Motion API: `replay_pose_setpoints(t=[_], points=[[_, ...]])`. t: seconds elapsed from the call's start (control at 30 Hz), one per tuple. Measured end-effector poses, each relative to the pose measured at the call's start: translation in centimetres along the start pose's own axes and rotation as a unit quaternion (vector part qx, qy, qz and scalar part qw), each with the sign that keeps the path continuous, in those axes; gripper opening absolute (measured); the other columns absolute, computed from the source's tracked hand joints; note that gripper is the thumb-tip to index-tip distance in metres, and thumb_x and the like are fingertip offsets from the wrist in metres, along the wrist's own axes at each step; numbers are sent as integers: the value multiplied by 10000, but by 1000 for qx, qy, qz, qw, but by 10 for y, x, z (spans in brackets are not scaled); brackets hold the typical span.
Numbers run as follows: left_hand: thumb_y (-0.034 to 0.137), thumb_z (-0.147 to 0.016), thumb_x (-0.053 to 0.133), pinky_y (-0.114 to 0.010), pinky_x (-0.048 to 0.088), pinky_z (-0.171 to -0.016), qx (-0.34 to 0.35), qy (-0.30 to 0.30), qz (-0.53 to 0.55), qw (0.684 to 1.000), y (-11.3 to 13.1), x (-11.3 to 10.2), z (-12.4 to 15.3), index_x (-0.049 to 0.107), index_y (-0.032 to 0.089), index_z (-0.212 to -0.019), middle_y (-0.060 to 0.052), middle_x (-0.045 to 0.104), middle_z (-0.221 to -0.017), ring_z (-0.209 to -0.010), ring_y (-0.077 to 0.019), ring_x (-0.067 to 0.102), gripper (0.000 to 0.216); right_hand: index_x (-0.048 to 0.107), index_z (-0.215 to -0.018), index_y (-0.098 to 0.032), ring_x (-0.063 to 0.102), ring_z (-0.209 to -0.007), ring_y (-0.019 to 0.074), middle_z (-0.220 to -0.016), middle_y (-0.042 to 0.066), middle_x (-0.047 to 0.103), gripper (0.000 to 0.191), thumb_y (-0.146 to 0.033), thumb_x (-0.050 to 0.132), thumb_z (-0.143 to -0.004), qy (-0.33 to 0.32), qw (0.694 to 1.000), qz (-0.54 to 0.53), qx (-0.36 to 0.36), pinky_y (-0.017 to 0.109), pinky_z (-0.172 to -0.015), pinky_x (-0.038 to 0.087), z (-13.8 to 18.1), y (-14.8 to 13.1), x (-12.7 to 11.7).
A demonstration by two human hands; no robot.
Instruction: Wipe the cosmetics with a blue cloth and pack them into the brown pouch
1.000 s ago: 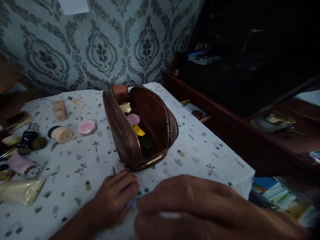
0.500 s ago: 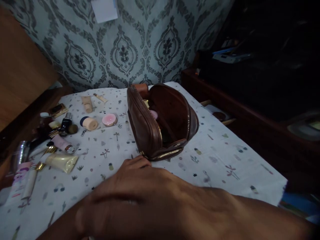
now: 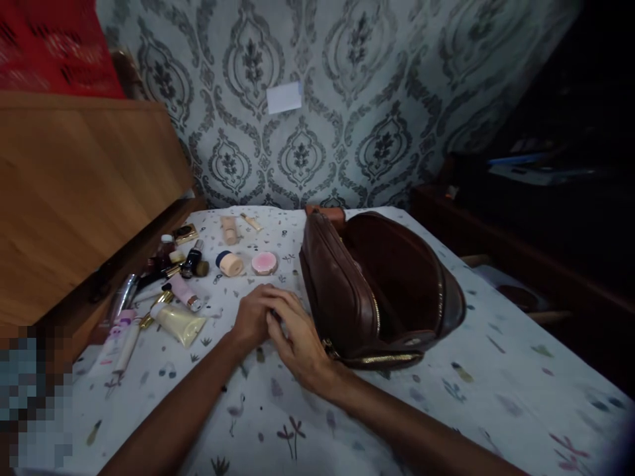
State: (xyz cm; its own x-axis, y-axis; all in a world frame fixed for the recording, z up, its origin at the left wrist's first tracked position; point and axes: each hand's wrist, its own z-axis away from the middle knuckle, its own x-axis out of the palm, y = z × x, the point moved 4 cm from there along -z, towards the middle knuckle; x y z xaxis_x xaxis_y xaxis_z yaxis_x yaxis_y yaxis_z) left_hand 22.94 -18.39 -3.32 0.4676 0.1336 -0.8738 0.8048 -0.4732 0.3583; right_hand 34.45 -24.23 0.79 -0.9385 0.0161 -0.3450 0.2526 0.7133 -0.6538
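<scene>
In the head view, the dark-brown leather zip bag (image 3: 347, 291) sits right of centre, its long axis slanting from the tan end tab (image 3: 335, 215) down toward the lower right, mouth open upward. Beside it, near the frame's centre, the left hand (image 3: 253, 318) and right hand (image 3: 301, 345) meet, fingers bent; whether they grasp anything, I cannot tell.

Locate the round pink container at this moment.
In the head view, the round pink container sits left of centre on the tablecloth, between the dark-capped beige bottle and the brown bag.
</scene>
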Motion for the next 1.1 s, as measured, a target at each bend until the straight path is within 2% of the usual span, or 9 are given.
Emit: replay_pose_setpoints(t=[0.1, 0.27, 0.43, 0.67, 0.83, 0.93, 1.03, 1.1], points=[[119, -790, 547, -335, 493, -787, -45, -6, -30, 999, -17, -14, -10, 629, 199, -874, -50, 674, -916, -911, -216, 616, 142, 607, -1206, -206, 574, -1222, 211, -1244, 123, 620, 329, -105, 453, -934, 7, 1000, 4, 26, 413, -1055, 488, 8, 22, 12], [118, -822, 551, -335, 467, -833, -85, -16, -54, 995, -25, -16, -14, 638, 213, -926, -54, 679, -966, -973, -226, 607, 165, 625, -1089, -193, 644, -1027, 202, -1041, 86, 669, 295, -77, 452, -880, -26, 996, -17, 87, 370, -937, 534, 20, 48, 19], [134, -838, 553, -334, 462, -864, -98, -32, -72, 992, -20, -15, -13, 649, 218, -962, -58, 676, -1016, -1018, -230, 593, 178, 637, -1018, -189, 655, -914, 198, -956, 64, 682, 246, -104, 474, -854, -44, 991, -28, 127, 340, -846, 541, 19, 51, 18], [143, -840, 556, -331, 477, -855, -107, -40, -82, 990, -18, -18, -11, 656, 214, -996, -59, 679, -1049, -1039, -232, 600, 198, 643, -991, -186, 670, -899, 196, -947, 61, 708, 222, -138, 482, -845, -53, 987, -43, 143, 323, -810, 534, 18, 54, 17], [140, -871, 523, -320, 483, -884, -101, -32, -103, 989, -13, -21, -16, 627, 221, -1120, -55, 678, -1106, -1058, -216, 609, 282, 655, -972, -177, 668, -870, 201, -916, 63, 709, 217, -145, 489, -836, -47, 988, -40, 141, 327, -796, 536, 19, 57, 17], [198, -908, 515, -335, 490, -878, -83, -34, -135, 987, -13, -26, -39, 615, 221, -1156, -71, 663, -1137, -1090, -233, 593, 268, 656, -944, -188, 662, -851, 192, -897, 53, 705, 212, -127, 487, -832, -44, 988, -43, 142, 315, -790, 535, 20, 59, 18], [253, -938, 501, -357, 492, -891, -64, -38, -173, 982, -22, -33, -82, 601, 225, -1196, -101, 633, -1182, -1163, -264, 540, 278, 655, -942, -193, 664, -860, 192, -895, 50, 694, 221, -113, 486, -825, -42, 988, -51, 140, 308, -789, 535, 20, 58, 18], [158, -925, 464, -377, 490, -918, -68, -38, -197, 977, -34, -36, -115, 569, 223, -1267, -125, 610, -1223, -1201, -275, 503, 364, 653, -935, -196, 658, -847, 189, -881, 44, 682, 221, -103, 488, -820, -37, 988, -50, 139, 302, -778, 530, 21, 57, 18]])
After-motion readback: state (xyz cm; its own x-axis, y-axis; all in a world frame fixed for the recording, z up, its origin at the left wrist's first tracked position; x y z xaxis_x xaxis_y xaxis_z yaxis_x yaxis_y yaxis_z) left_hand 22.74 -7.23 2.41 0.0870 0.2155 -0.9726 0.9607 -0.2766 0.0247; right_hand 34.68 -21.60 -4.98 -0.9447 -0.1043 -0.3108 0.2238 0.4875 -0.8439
